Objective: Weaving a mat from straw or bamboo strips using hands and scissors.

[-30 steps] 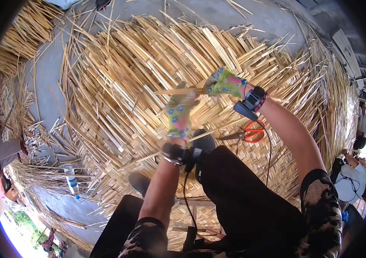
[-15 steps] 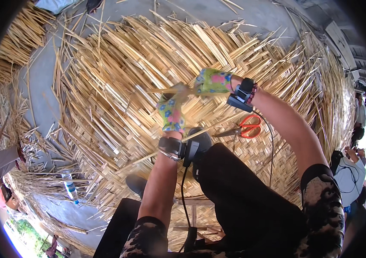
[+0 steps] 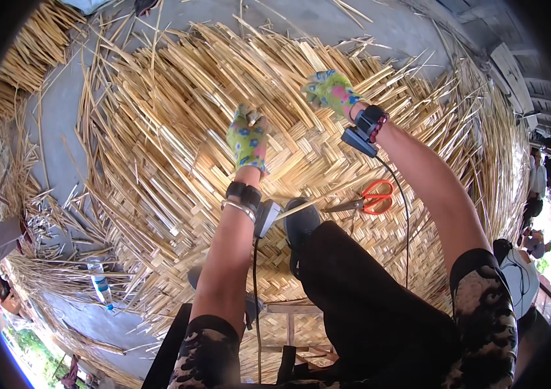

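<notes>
A large woven mat of pale, flat reed-like strips spreads beneath my hands, with long loose strip ends at its far side. My left hand, in a green flowered glove, is low over the weave, its fingers curled in among the strips. Farther up and to the right, my right hand wears the same kind of glove. Its fingers bend down closed at the strip ends; what they grip is hidden. Orange-handled scissors lie on the mat to the right of my shoe.
A bundle of strips lies at the far left on the grey floor. A plastic bottle is at the lower left among scraps. Beneath me is a low wooden stool. Another person sits at the right edge.
My hands were close together around a strip over the mat's middle; they are now apart. The right has moved up and away, the left slightly left and up.
</notes>
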The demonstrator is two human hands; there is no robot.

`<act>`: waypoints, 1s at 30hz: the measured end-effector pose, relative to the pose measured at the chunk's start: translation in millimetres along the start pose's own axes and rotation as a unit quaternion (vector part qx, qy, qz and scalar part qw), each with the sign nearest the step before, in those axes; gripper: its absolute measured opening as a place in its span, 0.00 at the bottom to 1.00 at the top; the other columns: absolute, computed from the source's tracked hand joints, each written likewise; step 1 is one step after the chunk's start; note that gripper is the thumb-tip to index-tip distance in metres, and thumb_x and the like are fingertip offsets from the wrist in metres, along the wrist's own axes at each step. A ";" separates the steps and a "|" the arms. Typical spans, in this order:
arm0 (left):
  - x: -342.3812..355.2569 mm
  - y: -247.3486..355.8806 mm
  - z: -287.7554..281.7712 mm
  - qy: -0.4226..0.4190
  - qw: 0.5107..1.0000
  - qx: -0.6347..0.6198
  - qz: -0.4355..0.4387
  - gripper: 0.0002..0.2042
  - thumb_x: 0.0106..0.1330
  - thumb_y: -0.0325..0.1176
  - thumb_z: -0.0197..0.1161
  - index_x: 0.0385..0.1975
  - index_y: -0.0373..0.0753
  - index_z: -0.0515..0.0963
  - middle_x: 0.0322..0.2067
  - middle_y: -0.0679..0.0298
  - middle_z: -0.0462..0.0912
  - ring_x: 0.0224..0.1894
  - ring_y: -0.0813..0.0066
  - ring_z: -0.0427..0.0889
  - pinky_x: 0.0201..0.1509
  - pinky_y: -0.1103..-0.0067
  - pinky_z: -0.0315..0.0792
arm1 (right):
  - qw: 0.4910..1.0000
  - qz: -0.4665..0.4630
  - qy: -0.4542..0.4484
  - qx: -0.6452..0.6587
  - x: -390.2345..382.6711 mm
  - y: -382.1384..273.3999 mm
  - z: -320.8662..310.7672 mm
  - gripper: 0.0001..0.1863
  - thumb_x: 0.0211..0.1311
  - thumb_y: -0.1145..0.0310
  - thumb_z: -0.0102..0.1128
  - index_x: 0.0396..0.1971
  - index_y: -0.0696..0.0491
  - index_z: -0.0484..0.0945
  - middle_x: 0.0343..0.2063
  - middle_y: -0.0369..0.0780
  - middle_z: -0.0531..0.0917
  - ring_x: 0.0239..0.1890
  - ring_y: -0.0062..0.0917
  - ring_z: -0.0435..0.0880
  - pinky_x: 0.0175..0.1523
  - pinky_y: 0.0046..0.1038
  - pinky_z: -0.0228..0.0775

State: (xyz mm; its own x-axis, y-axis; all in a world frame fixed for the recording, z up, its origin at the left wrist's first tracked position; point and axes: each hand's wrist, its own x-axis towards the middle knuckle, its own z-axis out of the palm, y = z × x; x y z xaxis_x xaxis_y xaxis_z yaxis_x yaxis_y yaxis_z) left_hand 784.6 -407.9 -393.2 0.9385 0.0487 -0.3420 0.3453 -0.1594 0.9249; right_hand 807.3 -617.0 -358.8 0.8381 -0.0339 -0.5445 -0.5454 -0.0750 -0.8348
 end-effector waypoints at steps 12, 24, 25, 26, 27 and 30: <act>-4.1 18.3 30.5 0.012 0.982 0.188 0.010 0.12 0.39 0.34 0.61 0.24 0.36 0.73 0.17 0.54 0.75 0.19 0.60 0.74 0.24 0.74 0.69 | 0.998 0.005 0.047 0.047 35.8 21.2 6.5 0.17 0.58 0.72 0.47 0.47 0.61 0.64 0.33 0.41 0.79 0.32 0.26 0.79 0.34 0.24 0.70; -12.6 21.4 25.1 0.071 0.982 0.173 -0.010 0.18 0.44 0.28 0.64 0.37 0.34 0.69 0.25 0.59 0.78 0.30 0.63 0.77 0.37 0.75 0.69 | 0.995 0.021 0.092 -0.036 57.9 29.5 29.8 0.06 0.51 0.67 0.48 0.26 0.51 0.74 0.26 0.37 0.77 0.29 0.26 0.76 0.28 0.26 0.67; -10.6 20.9 25.2 0.113 0.977 0.178 0.015 0.18 0.45 0.28 0.64 0.38 0.35 0.69 0.27 0.58 0.78 0.31 0.62 0.77 0.37 0.74 0.69 | 0.996 0.034 0.084 0.001 55.6 25.8 32.7 0.07 0.52 0.68 0.47 0.28 0.50 0.74 0.25 0.36 0.77 0.28 0.26 0.76 0.28 0.26 0.67; -9.3 20.2 24.2 0.154 0.970 0.184 0.040 0.19 0.46 0.28 0.63 0.39 0.35 0.68 0.28 0.57 0.78 0.32 0.62 0.77 0.37 0.74 0.69 | 0.995 0.046 0.075 0.039 53.6 22.0 36.3 0.07 0.52 0.69 0.46 0.29 0.50 0.74 0.25 0.36 0.76 0.28 0.25 0.76 0.28 0.26 0.67; -10.7 27.4 27.2 0.150 0.971 0.181 0.039 0.19 0.46 0.28 0.63 0.39 0.35 0.68 0.28 0.57 0.78 0.32 0.62 0.77 0.37 0.74 0.69 | 0.993 0.061 0.072 0.073 51.3 21.8 32.1 0.08 0.53 0.70 0.45 0.31 0.50 0.74 0.24 0.35 0.76 0.28 0.25 0.76 0.27 0.26 0.67; -11.3 46.2 32.6 0.057 0.993 0.096 -0.030 0.19 0.48 0.28 0.61 0.41 0.36 0.66 0.33 0.55 0.77 0.36 0.58 0.76 0.39 0.72 0.68 | 0.990 0.075 0.039 0.117 49.2 29.7 15.4 0.08 0.53 0.69 0.45 0.32 0.49 0.74 0.23 0.34 0.76 0.26 0.24 0.75 0.27 0.26 0.67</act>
State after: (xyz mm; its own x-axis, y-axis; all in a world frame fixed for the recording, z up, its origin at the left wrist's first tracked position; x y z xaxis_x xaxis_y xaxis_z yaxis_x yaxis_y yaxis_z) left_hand 789.7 -448.0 -352.1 0.9148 0.1738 -0.3645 0.4030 -0.3371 0.8508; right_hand 832.2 -605.6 -411.7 0.7410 -0.1044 -0.6634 -0.6441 0.1692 -0.7460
